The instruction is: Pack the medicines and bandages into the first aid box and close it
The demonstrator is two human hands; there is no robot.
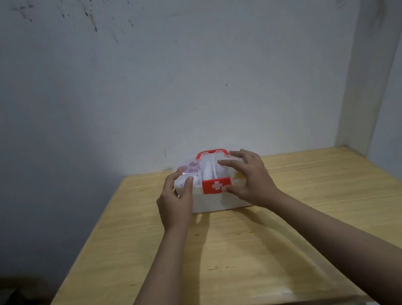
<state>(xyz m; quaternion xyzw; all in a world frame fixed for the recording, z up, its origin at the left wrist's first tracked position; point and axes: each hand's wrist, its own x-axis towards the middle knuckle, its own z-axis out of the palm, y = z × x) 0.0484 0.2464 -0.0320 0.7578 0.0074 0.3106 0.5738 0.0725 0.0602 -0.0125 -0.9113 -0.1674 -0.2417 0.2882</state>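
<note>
left hand (176, 203) – right hand (249, 176) | on first aid box (207, 203) lid | table (334, 210) far edge

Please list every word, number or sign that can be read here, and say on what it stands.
White cross sign, no letters: on the red latch at the front of the first aid box.
No readable words or numbers anywhere else; the items seen through the clear lid are too blurred to read.
</note>
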